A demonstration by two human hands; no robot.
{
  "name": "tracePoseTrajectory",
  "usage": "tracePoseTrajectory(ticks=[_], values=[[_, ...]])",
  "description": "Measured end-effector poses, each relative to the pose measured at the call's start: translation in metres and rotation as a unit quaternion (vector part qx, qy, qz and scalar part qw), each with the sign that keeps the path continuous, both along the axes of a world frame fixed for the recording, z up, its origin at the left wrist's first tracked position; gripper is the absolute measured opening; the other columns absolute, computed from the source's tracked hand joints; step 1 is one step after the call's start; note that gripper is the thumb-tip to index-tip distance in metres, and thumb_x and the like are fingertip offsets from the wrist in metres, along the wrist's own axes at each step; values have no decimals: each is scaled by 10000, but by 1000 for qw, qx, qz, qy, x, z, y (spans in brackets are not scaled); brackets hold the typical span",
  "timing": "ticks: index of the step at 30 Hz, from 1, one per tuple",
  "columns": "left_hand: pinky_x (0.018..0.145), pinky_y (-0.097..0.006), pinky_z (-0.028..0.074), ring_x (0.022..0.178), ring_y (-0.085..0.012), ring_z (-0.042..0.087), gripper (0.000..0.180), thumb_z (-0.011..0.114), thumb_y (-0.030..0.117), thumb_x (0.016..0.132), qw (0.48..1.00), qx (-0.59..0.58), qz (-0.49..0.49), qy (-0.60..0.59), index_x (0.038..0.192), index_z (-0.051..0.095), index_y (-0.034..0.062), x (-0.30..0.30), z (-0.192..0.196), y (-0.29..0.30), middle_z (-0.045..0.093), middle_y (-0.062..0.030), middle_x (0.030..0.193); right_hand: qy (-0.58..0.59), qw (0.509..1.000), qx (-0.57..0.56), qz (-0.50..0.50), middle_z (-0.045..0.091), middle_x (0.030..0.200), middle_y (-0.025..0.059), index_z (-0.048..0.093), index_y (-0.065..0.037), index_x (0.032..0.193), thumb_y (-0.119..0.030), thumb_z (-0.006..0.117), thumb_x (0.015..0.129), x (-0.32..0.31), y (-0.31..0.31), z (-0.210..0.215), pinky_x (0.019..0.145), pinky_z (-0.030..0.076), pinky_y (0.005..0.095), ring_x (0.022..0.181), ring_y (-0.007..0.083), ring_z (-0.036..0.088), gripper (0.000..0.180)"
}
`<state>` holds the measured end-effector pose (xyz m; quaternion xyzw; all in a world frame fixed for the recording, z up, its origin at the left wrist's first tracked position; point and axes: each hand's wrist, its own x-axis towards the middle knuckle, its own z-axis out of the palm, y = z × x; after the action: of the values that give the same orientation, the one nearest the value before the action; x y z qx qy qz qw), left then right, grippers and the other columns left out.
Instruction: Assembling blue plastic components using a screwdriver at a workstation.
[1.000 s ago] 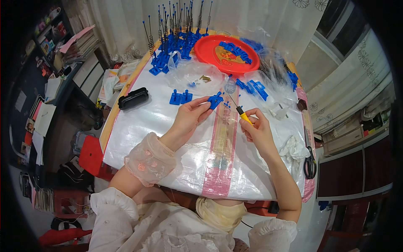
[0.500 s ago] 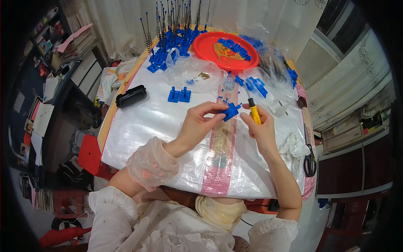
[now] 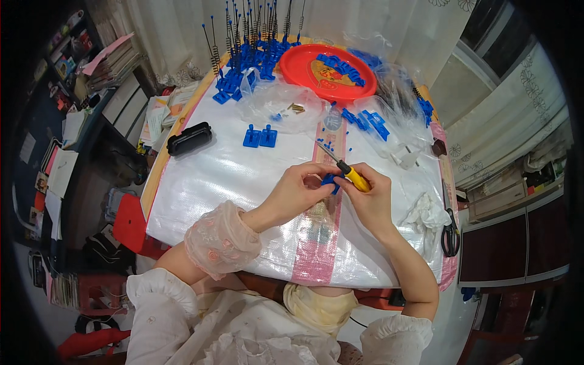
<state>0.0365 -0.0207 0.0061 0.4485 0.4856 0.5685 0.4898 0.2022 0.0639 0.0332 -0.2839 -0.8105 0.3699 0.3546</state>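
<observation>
One white-covered table [image 3: 213,173] spans the middle of the frame. At its upper left, many spring-topped units [image 3: 249,58] stand, apparently done; beside them, a red plate [image 3: 298,73] carries springless blue parts [image 3: 339,68], seemingly left to do. At centre, the right hand [image 3: 372,198] grips a screwdriver [image 3: 359,180], shaft up-left, while the left hand [image 3: 289,191] pinches a blue piece [image 3: 330,180], probably partway along. Two springless stands [image 3: 268,137] sit upper left of the hands, likely part-built. Brass screws [image 3: 296,108] and tiny blue bits [image 3: 327,146] lie farther up, unused.
</observation>
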Motion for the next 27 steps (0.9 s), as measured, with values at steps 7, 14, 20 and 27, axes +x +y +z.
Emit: tracePoseTrajectory(ticks=[7,14,20,27], values=[[763,-218,581,868,-109,678,276,665,47,930,996,-37,7,-83,1198,634,-15,-3,-1,2,675,-63,1043,21,999,-29,33,667,749,71,660,10,1037,-49,756,841,-3,-1,4,650,482,259,684,89,587,226],[771,-210,588,896,-124,692,279,648,95,957,975,-42,59,-208,1220,623,3,-31,-2,16,679,-74,1080,50,998,12,-46,623,766,56,558,-2,936,-72,731,869,13,22,19,601,455,273,685,80,573,199],[805,-216,588,934,-149,696,255,625,107,972,956,-34,84,-278,1208,607,11,-42,3,17,681,-74,1077,-34,980,191,-43,634,821,98,626,-23,880,-96,773,802,17,22,19,599,486,334,676,247,634,182],[799,-217,596,930,-141,701,239,624,95,969,956,-32,77,-280,1194,614,14,-43,-1,18,691,-70,1059,-66,964,255,-48,612,821,69,650,-59,891,-135,785,793,16,16,24,563,477,364,671,274,638,183]])
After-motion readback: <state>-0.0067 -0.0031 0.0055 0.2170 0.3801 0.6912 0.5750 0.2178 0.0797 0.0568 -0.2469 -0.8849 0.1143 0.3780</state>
